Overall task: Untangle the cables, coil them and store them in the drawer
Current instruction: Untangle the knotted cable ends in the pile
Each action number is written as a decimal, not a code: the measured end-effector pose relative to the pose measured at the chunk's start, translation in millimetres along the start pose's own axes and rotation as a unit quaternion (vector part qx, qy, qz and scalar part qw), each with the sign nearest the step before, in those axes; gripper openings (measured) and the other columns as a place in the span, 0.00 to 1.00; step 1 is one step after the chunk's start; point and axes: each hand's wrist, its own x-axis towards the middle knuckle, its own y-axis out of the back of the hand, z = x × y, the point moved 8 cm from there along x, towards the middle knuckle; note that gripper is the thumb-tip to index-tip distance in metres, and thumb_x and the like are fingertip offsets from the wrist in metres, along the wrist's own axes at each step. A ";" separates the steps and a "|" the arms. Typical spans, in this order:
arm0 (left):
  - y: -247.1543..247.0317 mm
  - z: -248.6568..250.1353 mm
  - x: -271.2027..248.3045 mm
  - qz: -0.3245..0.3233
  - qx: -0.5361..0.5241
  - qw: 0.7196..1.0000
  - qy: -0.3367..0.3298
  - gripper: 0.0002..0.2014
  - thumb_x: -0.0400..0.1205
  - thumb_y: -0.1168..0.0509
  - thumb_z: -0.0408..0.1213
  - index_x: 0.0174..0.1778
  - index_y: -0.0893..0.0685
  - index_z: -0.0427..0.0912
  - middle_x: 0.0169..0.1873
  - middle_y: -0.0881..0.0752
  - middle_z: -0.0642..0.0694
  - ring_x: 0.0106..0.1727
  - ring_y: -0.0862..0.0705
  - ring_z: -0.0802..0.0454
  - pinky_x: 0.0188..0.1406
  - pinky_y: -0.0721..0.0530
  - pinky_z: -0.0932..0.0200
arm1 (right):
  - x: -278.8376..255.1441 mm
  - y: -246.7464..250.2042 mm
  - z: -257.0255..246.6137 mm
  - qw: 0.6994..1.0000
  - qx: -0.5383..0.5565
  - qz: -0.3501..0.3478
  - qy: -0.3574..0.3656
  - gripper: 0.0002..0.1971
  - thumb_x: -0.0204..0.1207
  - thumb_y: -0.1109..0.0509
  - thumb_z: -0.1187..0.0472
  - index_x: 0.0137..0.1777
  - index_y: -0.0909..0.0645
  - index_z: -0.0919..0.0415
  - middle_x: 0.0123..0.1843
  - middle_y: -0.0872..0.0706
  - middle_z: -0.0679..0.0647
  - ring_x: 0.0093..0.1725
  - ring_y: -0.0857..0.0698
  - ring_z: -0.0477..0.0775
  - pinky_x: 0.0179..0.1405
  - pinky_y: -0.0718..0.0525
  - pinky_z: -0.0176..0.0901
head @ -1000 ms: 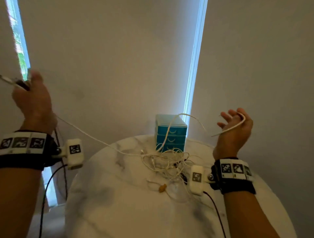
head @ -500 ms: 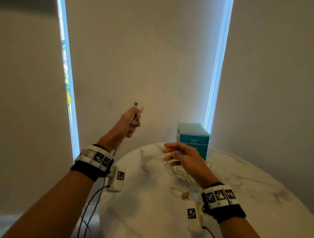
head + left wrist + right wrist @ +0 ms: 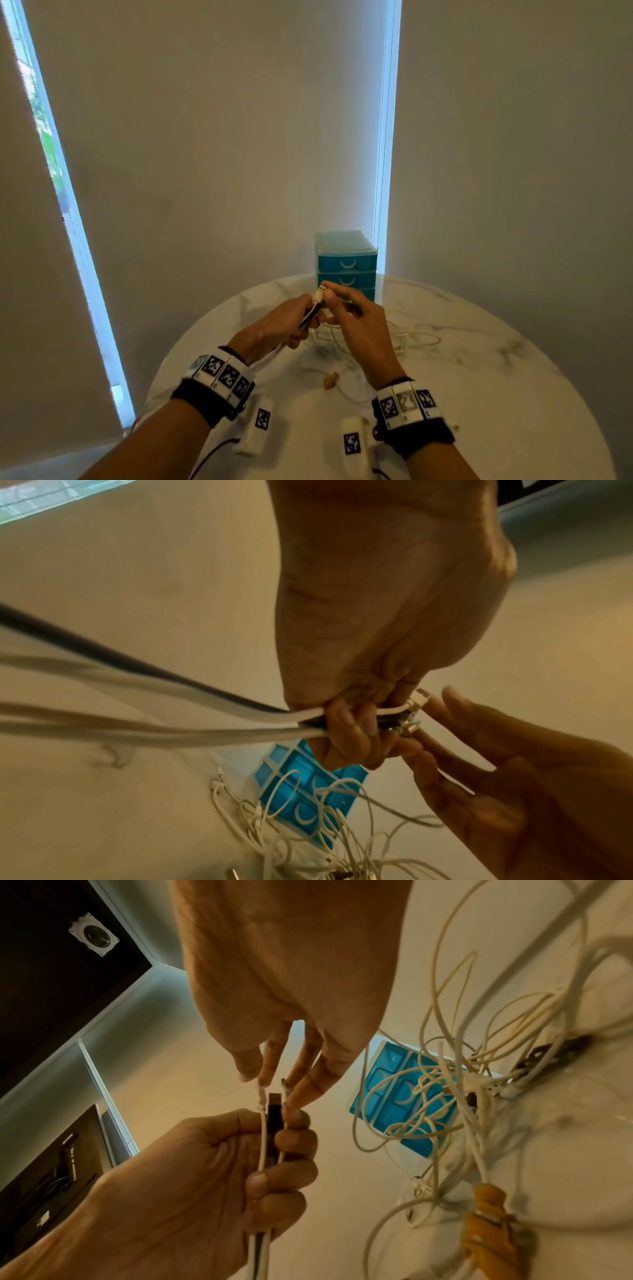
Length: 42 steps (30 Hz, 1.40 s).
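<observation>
Above the middle of the desk, both hands meet just in front of the teal drawer unit, all three drawers closed. Left hand has its fingers curled tight round a bundle of cable ends: two white leads and one black plug, long axis running up out of the fist toward the drawer unit, tips poking clear above the knuckles. Right hand sits directly over those tips, its fingers nearly straight and spread, fingertips touching or pinching the white connector at the top; a closed grip doesn't show, so it reads as touching only. So the right hand is the nearer one to the plug tips, and the tips point straight at it. Rest of the cable tangle lies loose on the desk just right of the hands, touching or near the drawer unit, with a small orange tie on the desk nearer the person. Held cables trail back from the left fist off the desk edge. Versus a second ago: the left hand was high and far out to the left pulling a lead taut, and the right hand was raised with a loop over it; half a second ago they were apart; now they have come together and the ends are lined up in one fist. Judgement: untangling partly done, no coiling yet, nothing stored
</observation>
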 end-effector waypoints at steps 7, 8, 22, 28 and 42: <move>-13.9 -1.0 4.1 -0.014 0.029 0.998 -0.045 0.23 0.97 0.46 0.43 0.61 0.11 0.30 0.44 0.21 0.41 0.32 0.30 0.58 0.33 0.32 0.62 | -2.6 21.3 9.9 0.998 0.040 0.050 -0.028 0.09 0.82 0.18 0.53 0.60 0.07 0.49 0.54 0.04 0.46 0.56 0.05 0.49 0.57 0.04 0.54; -14.7 0.3 4.3 -0.014 0.033 0.998 -0.055 0.22 0.97 0.45 0.44 0.62 0.12 0.29 0.46 0.20 0.40 0.33 0.30 0.57 0.33 0.31 0.62 | -2.9 21.4 10.2 0.997 0.047 0.050 -0.029 0.10 0.82 0.18 0.53 0.61 0.08 0.49 0.54 0.04 0.46 0.56 0.05 0.49 0.54 0.04 0.52; -0.6 13.3 2.9 0.119 0.236 0.950 -0.163 0.16 0.95 0.40 0.47 0.54 0.07 0.48 0.35 0.08 0.53 0.30 0.13 0.61 0.35 0.17 0.62 | -4.7 24.2 27.6 0.991 0.108 0.037 -0.074 0.14 0.79 0.17 0.66 0.64 0.08 0.59 0.54 0.03 0.54 0.57 0.04 0.53 0.62 0.05 0.53; -2.4 15.7 6.7 0.095 0.242 0.953 -0.158 0.18 0.95 0.42 0.48 0.48 0.10 0.47 0.35 0.08 0.52 0.27 0.17 0.64 0.33 0.18 0.62 | -5.6 23.5 23.2 0.988 0.134 0.024 -0.075 0.17 0.78 0.17 0.69 0.65 0.09 0.60 0.56 0.03 0.55 0.58 0.04 0.54 0.60 0.05 0.48; -11.9 22.9 0.1 0.073 0.220 0.957 -0.172 0.17 0.95 0.42 0.49 0.52 0.11 0.46 0.37 0.06 0.51 0.32 0.10 0.55 0.37 0.10 0.56 | -6.7 26.3 16.5 0.987 0.133 0.037 -0.077 0.19 0.73 0.13 0.66 0.64 0.10 0.62 0.53 0.02 0.55 0.54 0.03 0.52 0.56 0.06 0.44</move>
